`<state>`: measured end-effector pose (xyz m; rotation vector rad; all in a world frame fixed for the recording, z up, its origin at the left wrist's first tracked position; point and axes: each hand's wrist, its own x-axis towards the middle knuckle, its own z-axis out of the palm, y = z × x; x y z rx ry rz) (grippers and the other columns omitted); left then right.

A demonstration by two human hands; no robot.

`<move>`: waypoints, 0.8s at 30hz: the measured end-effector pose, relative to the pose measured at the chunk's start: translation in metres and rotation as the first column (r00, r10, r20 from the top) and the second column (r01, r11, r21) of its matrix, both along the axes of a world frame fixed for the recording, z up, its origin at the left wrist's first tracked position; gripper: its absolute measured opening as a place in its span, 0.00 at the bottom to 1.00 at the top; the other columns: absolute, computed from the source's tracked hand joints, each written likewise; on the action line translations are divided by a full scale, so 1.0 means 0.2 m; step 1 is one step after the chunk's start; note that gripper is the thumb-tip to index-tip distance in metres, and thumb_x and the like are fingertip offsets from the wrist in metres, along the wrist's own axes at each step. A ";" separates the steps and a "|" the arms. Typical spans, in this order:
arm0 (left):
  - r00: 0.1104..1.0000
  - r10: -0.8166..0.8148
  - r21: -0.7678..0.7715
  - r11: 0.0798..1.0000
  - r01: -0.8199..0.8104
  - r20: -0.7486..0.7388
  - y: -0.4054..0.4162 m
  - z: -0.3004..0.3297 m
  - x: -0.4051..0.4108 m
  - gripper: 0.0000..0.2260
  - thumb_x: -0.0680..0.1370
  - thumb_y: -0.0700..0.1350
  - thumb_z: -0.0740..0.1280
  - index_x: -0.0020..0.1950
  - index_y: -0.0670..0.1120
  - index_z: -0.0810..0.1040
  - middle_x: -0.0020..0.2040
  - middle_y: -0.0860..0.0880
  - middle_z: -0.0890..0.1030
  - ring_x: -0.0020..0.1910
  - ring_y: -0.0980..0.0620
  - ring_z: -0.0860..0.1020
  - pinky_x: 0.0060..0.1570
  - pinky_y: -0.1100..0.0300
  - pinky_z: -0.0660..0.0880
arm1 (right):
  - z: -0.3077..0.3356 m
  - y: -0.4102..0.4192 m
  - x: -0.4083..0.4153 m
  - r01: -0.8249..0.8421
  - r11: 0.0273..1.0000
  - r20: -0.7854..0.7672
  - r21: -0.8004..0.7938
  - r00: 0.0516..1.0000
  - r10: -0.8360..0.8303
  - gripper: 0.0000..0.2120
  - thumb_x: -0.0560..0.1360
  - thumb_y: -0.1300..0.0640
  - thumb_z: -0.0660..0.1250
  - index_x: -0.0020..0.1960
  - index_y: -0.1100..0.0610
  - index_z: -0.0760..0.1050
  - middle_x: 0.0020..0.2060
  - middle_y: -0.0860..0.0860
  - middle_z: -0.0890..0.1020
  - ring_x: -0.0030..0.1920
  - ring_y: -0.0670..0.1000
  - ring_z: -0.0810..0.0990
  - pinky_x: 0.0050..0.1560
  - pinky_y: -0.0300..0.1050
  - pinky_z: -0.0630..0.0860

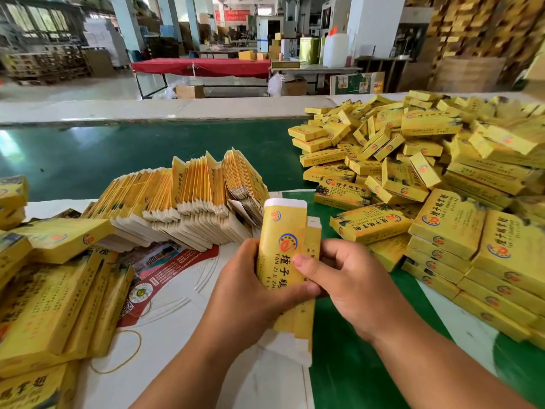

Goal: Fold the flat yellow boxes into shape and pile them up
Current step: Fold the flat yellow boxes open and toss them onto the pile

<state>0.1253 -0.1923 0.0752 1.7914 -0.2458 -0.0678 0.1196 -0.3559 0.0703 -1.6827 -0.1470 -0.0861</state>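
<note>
Left: a fanned row of flat blanks [188, 199], glossy yellow card with white flaps. Centre: left hand [250, 293] and right hand [351, 287] both grip one yellow box [284, 255] above the table's near edge, fingers curled, thumbs pressing its printed face. Long axis runs away from the person, white flap farthest. Right: a loose heap of folded boxes [442, 178], rectangular.
</note>
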 end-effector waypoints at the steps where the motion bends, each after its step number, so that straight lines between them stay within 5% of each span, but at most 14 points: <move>1: 1.000 0.021 -0.032 0.999 -0.022 -0.023 0.00 0.00 0.00 0.29 0.56 0.59 0.79 0.53 0.51 0.76 0.43 0.53 0.85 0.39 0.55 0.85 0.32 0.61 0.80 | -0.01 0.00 0.01 0.026 1.000 0.006 -0.002 1.000 -0.026 0.10 0.71 0.48 0.71 0.50 0.48 0.84 0.44 0.48 0.87 0.47 0.50 0.86 0.51 0.56 0.83; 7: 0.998 0.066 -0.193 0.979 -0.067 -0.016 -0.02 0.01 -0.01 0.05 0.75 0.49 0.69 0.47 0.49 0.81 0.41 0.52 0.87 0.39 0.52 0.86 0.33 0.61 0.81 | -0.02 0.01 0.02 0.141 0.990 0.025 -0.026 0.990 -0.140 0.08 0.77 0.49 0.68 0.48 0.52 0.83 0.42 0.53 0.87 0.44 0.56 0.86 0.47 0.63 0.82; 11: 0.992 0.123 -0.247 0.962 -0.118 0.005 -0.06 0.01 -0.03 0.14 0.75 0.57 0.61 0.44 0.51 0.82 0.40 0.49 0.87 0.38 0.49 0.86 0.34 0.55 0.82 | 0.00 0.06 -0.01 0.243 0.959 0.167 -0.149 0.962 -0.218 0.21 0.75 0.41 0.59 0.46 0.57 0.80 0.38 0.51 0.86 0.39 0.52 0.84 0.40 0.55 0.81; 16: 0.990 0.142 -0.351 0.927 -0.136 -0.010 -0.06 0.01 -0.04 0.16 0.74 0.58 0.60 0.44 0.50 0.83 0.39 0.45 0.86 0.37 0.46 0.85 0.31 0.54 0.82 | 0.03 0.08 -0.02 0.259 0.956 0.210 -0.141 0.951 -0.226 0.21 0.76 0.42 0.57 0.44 0.58 0.77 0.37 0.51 0.85 0.36 0.49 0.83 0.38 0.51 0.79; 20: 0.978 0.208 -0.369 0.908 -0.197 -0.011 -0.04 0.02 -0.03 0.18 0.75 0.58 0.58 0.44 0.50 0.83 0.40 0.44 0.86 0.38 0.44 0.85 0.35 0.48 0.83 | 0.01 0.09 -0.03 0.225 0.961 0.228 -0.162 0.956 -0.186 0.22 0.77 0.42 0.57 0.43 0.61 0.77 0.35 0.55 0.83 0.35 0.56 0.81 0.34 0.56 0.77; 24: 0.941 0.316 -0.198 0.937 -0.289 0.122 -0.02 0.01 -0.02 0.19 0.75 0.60 0.56 0.42 0.49 0.80 0.36 0.48 0.85 0.33 0.48 0.83 0.34 0.46 0.81 | 0.01 0.10 -0.04 0.155 0.986 0.177 -0.054 0.974 -0.143 0.26 0.78 0.42 0.59 0.45 0.64 0.80 0.37 0.56 0.86 0.38 0.59 0.84 0.38 0.62 0.80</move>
